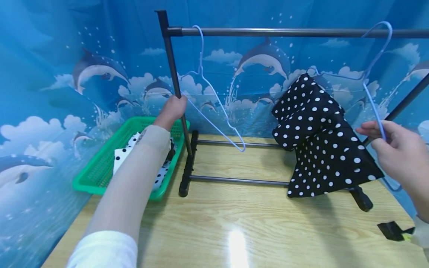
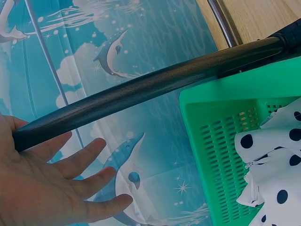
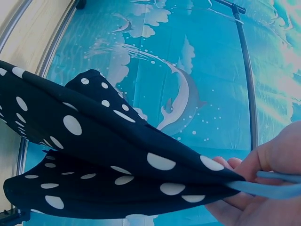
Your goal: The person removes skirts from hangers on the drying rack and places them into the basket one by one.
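Observation:
My right hand (image 1: 399,149) grips one side of a light blue clothes hanger (image 1: 370,98), whose hook is at the rack's top bar (image 1: 268,32). A black cloth garment with white dots (image 1: 321,137) hangs from this hanger, partly folded and slanting. In the right wrist view, the garment's narrow edge lies right at the fingers and the blue hanger wire (image 3: 263,189). My left hand (image 1: 175,107) is at the rack's dark left post (image 1: 172,63). The left wrist view shows the post against the thumb side, with the other fingers spread and straight.
Another blue hanger (image 1: 201,61) hangs bare near the left end of the bar. Left of the rack, a green basket (image 1: 88,183) holds white cloth with black dots (image 2: 282,183). The rack stands on a wooden table (image 1: 201,223) before a blue dolphin-print curtain (image 1: 134,22).

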The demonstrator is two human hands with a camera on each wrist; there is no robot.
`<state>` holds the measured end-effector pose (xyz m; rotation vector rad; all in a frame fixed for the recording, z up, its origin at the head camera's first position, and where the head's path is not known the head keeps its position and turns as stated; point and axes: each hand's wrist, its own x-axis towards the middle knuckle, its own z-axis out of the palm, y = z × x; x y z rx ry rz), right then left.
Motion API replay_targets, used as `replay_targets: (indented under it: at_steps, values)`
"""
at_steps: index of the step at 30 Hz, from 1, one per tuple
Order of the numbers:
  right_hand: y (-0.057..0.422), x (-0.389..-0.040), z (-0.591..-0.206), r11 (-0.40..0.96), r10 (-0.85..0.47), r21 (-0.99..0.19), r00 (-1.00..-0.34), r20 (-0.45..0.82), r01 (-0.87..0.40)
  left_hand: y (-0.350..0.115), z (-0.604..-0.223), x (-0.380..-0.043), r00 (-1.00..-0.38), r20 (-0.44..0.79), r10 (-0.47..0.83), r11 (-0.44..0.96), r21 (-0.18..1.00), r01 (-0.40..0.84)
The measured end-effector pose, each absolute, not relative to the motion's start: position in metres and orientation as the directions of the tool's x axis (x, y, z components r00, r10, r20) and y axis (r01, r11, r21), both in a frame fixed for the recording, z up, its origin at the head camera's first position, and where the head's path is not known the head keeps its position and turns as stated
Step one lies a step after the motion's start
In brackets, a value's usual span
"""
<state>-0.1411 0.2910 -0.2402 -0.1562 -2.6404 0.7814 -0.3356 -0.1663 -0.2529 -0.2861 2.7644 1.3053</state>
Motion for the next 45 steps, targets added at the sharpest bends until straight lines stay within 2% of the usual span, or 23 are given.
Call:
replay_targets:
  at_steps: [45]
  values:
    - [0.273, -0.143, -0.250, 0.840, 0.141, -0.539, -0.935, 0.327, -0.062, -0.165, -0.253, -0.336, -0.976, -0.161, -0.144, 0.612, 0.761, -0.216]
